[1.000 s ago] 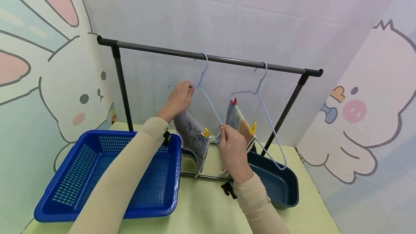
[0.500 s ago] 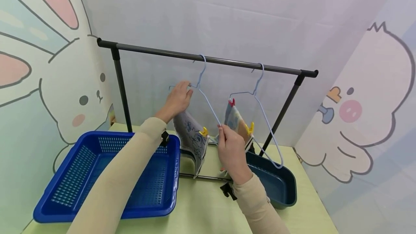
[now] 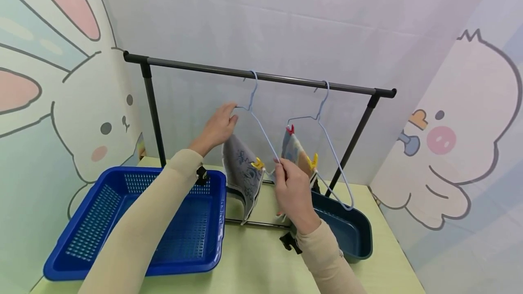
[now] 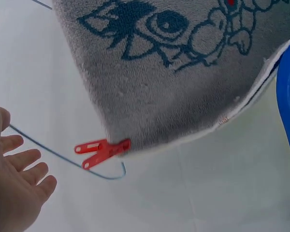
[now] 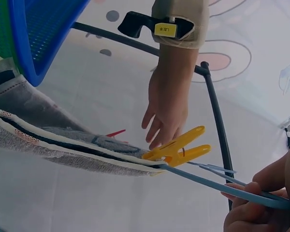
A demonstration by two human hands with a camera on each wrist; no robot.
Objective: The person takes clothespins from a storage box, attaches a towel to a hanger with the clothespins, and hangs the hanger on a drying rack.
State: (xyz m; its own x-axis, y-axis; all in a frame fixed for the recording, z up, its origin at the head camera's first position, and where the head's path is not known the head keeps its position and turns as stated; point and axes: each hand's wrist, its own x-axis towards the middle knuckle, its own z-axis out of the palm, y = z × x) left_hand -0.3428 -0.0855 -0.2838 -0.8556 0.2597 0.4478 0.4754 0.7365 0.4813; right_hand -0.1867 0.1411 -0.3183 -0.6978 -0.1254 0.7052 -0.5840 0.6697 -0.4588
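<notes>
A light blue wire hanger (image 3: 263, 130) hangs from the rack's top bar. My right hand (image 3: 294, 189) grips its right side, with fingers curled round the wire in the right wrist view. From the hanger hangs a grey towel (image 3: 241, 167) with a blue pattern. A yellow clothespin (image 5: 179, 150) clips its near corner; a red clothespin (image 4: 104, 151) is on another corner. My left hand (image 3: 217, 126) is at the hanger's left shoulder, just above the towel. In the left wrist view its fingers (image 4: 29, 159) are spread and relaxed beside the wire.
The dark rack bar (image 3: 188, 65) spans the back. A second blue hanger (image 3: 333, 144) holds a patterned cloth (image 3: 296, 149) with red and yellow clothespins. A blue basket (image 3: 222, 221) stands at left, a dark green basin (image 3: 365, 235) at right, on the pale green table (image 3: 249, 267).
My left hand has shifted slightly left and down along the hanger's shoulder. The right hand keeps its grip on the hanger, and the towel has swung a little.
</notes>
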